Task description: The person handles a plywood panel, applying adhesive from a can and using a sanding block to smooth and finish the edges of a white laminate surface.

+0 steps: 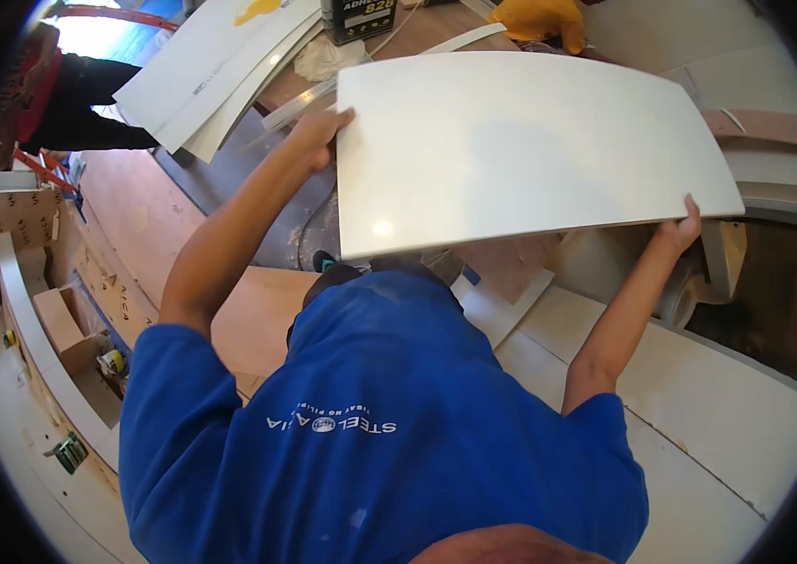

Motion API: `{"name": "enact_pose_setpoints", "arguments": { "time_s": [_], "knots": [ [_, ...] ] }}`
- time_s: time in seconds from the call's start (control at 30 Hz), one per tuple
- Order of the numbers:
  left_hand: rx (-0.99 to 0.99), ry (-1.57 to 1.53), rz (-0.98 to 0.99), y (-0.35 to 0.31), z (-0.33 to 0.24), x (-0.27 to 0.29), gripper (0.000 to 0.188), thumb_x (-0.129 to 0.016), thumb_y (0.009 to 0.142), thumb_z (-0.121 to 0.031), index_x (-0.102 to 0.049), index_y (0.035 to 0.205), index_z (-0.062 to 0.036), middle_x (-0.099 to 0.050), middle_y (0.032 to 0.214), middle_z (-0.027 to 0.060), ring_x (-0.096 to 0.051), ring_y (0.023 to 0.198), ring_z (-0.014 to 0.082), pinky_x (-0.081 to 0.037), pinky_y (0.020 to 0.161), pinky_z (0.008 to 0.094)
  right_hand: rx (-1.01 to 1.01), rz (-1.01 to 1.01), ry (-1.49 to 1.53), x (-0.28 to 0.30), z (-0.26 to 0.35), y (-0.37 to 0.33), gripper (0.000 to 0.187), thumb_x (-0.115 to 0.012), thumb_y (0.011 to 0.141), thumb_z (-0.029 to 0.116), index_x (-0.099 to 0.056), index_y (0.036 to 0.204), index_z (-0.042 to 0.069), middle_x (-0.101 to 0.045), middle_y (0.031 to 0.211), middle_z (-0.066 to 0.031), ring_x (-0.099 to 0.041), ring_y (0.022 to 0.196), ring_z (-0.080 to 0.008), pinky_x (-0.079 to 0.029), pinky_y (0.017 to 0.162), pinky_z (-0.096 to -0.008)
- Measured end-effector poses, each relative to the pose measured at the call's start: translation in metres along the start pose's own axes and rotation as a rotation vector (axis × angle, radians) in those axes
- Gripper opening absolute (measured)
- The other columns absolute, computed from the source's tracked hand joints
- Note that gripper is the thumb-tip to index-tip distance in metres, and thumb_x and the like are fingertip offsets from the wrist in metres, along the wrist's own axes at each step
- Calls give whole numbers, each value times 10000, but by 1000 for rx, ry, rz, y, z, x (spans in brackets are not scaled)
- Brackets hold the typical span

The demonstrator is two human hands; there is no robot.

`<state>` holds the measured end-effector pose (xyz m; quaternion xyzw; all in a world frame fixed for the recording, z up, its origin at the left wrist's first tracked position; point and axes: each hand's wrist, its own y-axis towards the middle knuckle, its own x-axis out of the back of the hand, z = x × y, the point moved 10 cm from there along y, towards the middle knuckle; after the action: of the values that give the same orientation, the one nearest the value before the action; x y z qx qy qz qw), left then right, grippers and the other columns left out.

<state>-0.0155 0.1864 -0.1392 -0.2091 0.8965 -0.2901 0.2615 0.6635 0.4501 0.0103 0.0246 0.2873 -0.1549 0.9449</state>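
A large white panel (530, 141) with a smooth, slightly shiny face stretches out in front of me. My left hand (318, 136) grips its left edge, thumb on the face and fingers behind. At the lower right corner, my right hand (682, 228) holds the bottom edge from beneath, with the thumb over the front. Most fingers of both hands are hidden by the panel or seen only in part. The panel covers much of the work surface beyond it.
White sheets (220, 70) lie stacked at the far left beside a dark can (358, 21) and a crumpled cloth (328, 58). A person's dark trouser legs (88, 103) show at upper left. A cardboard box (64, 324) and tape measure (111, 362) sit at left. Yellow cloth (539, 21) lies at the back.
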Motion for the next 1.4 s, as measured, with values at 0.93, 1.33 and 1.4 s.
{"name": "enact_pose_setpoints", "arguments": {
  "time_s": [0.93,1.33,1.4],
  "knots": [
    [-236,58,-301,37,78,81,372,-740,940,-196,-643,1219,30,-694,1051,110,-682,951,243,-568,874,381,-177,-271,398,233,-221,-209,679,-587,764,108,-491,1416,-57,-561,1426,-207,-526,1322,-430,-417,1142,-592],
    [-839,-89,440,-58,-188,42,249,-649,1028,-242,-646,1198,-62,-667,1289,130,-622,1197,280,-466,1116,500,30,176,901,-21,-93,-97,689,-674,963,424,-455,1510,68,-551,1476,-108,-485,1382,-341,-384,1175,-528],
    [-983,65,453,-74,-214,76,333,-656,1021,-275,-605,1284,-77,-647,1324,110,-575,1259,278,-392,1148,526,-87,402,926,-92,-106,-79,721,-584,990,566,-446,1532,110,-527,1513,-89,-434,1433,-316,-348,1195,-511]
  ]
}}
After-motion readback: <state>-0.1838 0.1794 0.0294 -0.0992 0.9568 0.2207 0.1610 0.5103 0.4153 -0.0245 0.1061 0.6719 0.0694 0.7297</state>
